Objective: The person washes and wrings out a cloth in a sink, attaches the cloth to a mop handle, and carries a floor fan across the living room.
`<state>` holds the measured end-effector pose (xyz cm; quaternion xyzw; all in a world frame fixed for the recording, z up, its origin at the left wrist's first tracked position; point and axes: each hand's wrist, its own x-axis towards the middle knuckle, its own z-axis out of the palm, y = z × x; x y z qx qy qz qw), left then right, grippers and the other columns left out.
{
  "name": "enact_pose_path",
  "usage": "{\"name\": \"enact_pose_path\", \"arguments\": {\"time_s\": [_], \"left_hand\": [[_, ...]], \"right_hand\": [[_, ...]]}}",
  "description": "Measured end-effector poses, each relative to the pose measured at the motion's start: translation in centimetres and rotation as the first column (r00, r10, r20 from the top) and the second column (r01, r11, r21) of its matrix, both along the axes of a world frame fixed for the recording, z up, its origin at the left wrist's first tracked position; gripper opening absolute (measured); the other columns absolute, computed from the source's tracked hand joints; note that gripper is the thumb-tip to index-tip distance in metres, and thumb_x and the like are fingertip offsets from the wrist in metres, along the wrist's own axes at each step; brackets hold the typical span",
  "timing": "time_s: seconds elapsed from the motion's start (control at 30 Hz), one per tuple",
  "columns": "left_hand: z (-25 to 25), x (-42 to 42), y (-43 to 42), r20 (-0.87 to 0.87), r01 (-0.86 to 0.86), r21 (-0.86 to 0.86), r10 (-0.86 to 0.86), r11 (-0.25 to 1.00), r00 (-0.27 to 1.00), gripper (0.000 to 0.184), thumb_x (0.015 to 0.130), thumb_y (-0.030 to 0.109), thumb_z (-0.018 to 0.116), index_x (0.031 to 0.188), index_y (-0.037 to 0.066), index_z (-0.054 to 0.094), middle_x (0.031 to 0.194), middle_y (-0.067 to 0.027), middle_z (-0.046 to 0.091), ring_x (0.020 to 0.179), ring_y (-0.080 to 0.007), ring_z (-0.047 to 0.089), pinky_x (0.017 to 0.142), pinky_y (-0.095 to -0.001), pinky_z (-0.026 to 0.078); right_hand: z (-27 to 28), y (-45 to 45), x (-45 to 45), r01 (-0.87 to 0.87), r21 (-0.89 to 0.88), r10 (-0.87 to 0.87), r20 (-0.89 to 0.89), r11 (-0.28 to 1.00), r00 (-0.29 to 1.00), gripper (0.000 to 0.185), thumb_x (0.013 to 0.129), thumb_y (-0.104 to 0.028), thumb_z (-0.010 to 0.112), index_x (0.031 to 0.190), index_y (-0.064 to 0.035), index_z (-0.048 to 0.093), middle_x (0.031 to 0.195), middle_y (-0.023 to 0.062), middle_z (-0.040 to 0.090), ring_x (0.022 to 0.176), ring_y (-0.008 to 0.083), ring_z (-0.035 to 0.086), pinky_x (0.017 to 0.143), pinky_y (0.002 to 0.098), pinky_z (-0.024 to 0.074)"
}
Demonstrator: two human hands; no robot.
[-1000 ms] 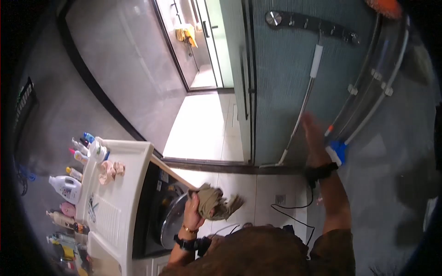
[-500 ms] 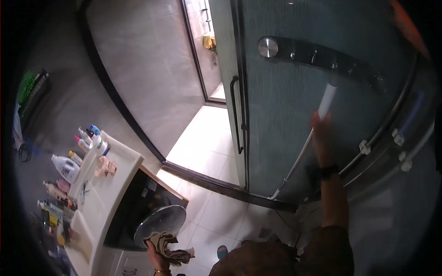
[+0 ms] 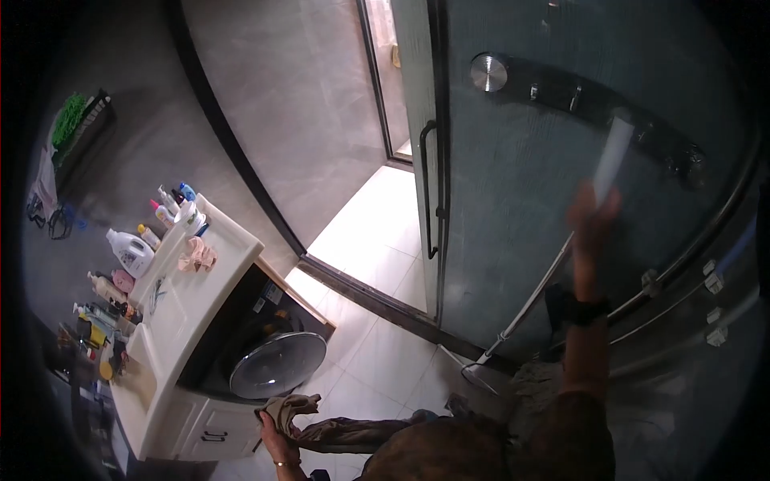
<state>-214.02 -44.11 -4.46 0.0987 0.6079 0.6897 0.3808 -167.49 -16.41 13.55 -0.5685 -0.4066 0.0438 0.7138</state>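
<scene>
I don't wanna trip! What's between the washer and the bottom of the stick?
Bare floor tiles between the washer and the stick's bottom, as the head view shows.

One left hand, one right hand, one pole, one round glass door, one big white jug, one long black door handle and two small cupboard handles are seen.

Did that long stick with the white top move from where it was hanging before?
Yes. The stick's bottom end was by the glass; now it's across the dark sill, out over the tiles.
</scene>
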Motion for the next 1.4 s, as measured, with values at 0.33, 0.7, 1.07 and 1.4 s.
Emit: {"name": "enact_pose_path", "arguments": {"time_s": [0.33, 0.7, 1.07, 1.4], "left_hand": [[-3.3, -3.0, -4.9, -0.137, -0.073, -0.027, 0.069, 0.997, 0.988, 0.042, 0.087, 0.038, 0.044, 0.100, -0.001, 0.051, 0.091, -0.0059, 0.057, 0.079, -0.0152, 0.054, 0.070, -0.0272, 0.044], [-3.7, -3.9, -7.5, -0.189, -0.135, -0.070, 0.120, 0.988, 0.975, 0.041, 0.084, 0.039, 0.048, 0.098, 0.001, 0.053, 0.088, -0.0060, 0.057, 0.072, -0.0148, 0.055, 0.059, -0.0282, 0.045], [-3.5, -2.1, -2.8, -0.641, 0.075, -0.454, -0.384, 0.888, 0.665, 0.038, 0.084, 0.031, 0.048, 0.080, -0.006, 0.058, 0.068, -0.0109, 0.059, 0.057, -0.0192, 0.054, 0.055, -0.0310, 0.044], [6.3, 3.6, 9.2, -0.822, -0.007, -0.568, -0.567, 0.823, 0.052, 0.046, 0.078, 0.039, 0.052, 0.067, -0.005, 0.059, 0.065, -0.0257, 0.055, 0.063, -0.0406, 0.054, 0.058, -0.0437, 0.043]], "right_hand": [[0.2, 1.3, 0.1, -0.187, 0.268, 0.191, 0.012, 0.945, 0.982, 0.020, 0.085, -0.022, 0.051, 0.083, -0.0024, 0.045, 0.056, 0.0007, 0.043, 0.042, 0.0038, 0.035, 0.037, 0.0189, 0.0291], [2.4, 0.6, -1.1, -0.194, 0.168, 0.203, -0.039, 0.966, 0.978, 0.019, 0.087, -0.022, 0.046, 0.081, -0.0045, 0.043, 0.055, -0.0011, 0.039, 0.042, 0.0045, 0.035, 0.037, 0.0197, 0.0295], [-2.2, -1.2, -1.2, -0.345, 0.034, 0.338, 0.129, 0.938, 0.932, 0.033, 0.086, -0.034, 0.044, 0.087, -0.0010, 0.044, 0.054, -0.0004, 0.038, 0.041, 0.0061, 0.034, 0.038, 0.0201, 0.0309], [-1.8, -1.8, 0.8, -0.245, -0.016, 0.246, 0.080, 0.969, 0.966, 0.038, 0.082, -0.043, 0.048, 0.079, -0.0057, 0.041, 0.053, -0.0004, 0.037, 0.041, 0.0070, 0.035, 0.038, 0.0210, 0.0301]]}}
